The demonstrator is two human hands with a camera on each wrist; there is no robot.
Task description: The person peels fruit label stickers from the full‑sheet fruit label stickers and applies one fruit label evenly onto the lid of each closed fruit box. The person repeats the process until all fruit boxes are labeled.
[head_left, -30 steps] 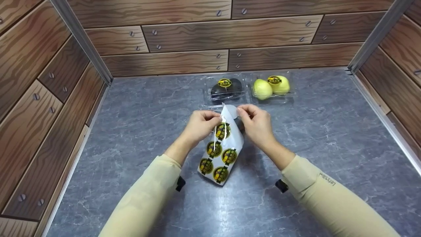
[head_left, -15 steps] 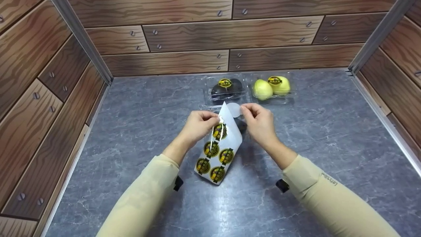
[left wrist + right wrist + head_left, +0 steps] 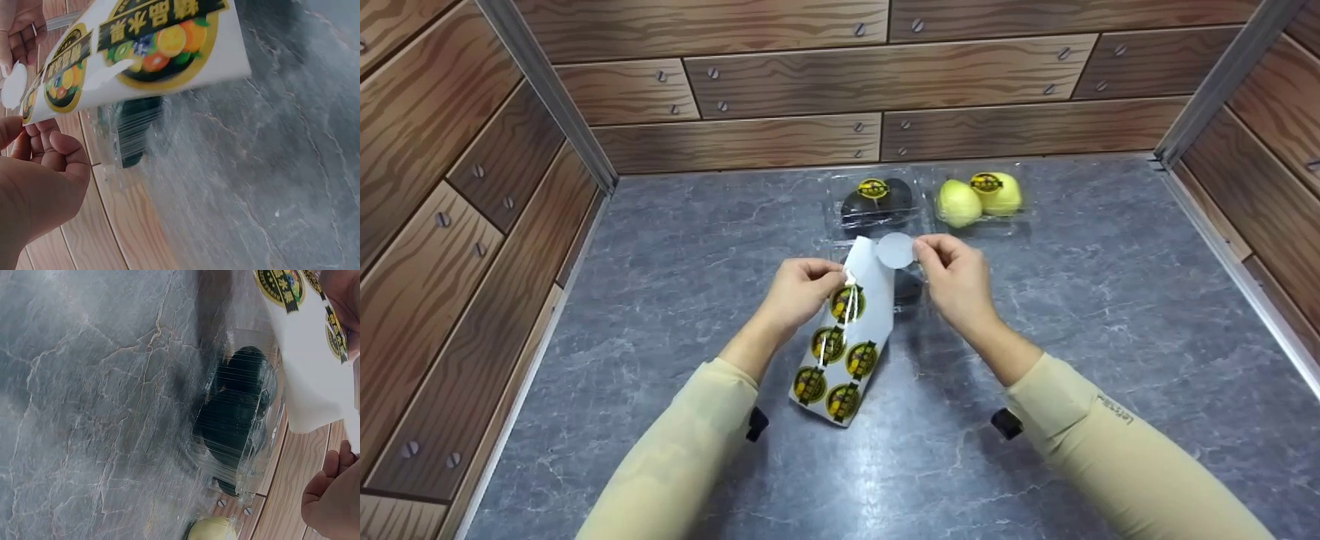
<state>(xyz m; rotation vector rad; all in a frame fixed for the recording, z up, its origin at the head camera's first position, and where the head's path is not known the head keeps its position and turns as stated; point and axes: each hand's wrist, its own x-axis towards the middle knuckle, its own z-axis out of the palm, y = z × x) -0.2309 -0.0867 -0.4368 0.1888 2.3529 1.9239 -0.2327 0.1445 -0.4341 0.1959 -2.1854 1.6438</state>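
My left hand point(image 3: 799, 294) pinches the upper left edge of a white sheet of stickers point(image 3: 840, 349). Several round black-and-gold fruit labels are printed on it. Between the thumb and forefinger of my right hand point(image 3: 962, 279) is a round sticker point(image 3: 895, 250), its pale back facing up, just right of the sheet's top. Below the sheet stands a clear plastic box point(image 3: 197, 458) holding dark oval fruits point(image 3: 230, 417), probably avocados. In the head view the sheet hides most of that box. The left wrist view shows the printed side of the sheet point(image 3: 230, 67) close up.
At the back stand two more clear boxes, each with a round label on its lid. One holds dark fruits point(image 3: 896, 201), the other yellow-green pears point(image 3: 960, 204). Wood-patterned walls point(image 3: 780, 142) enclose the grey marbled table point(image 3: 697, 225) on three sides.
The round sticker has come away from the sheet's top and moved slightly right with my right hand. My left hand has shifted left with the sheet, uncovering more of the box below.
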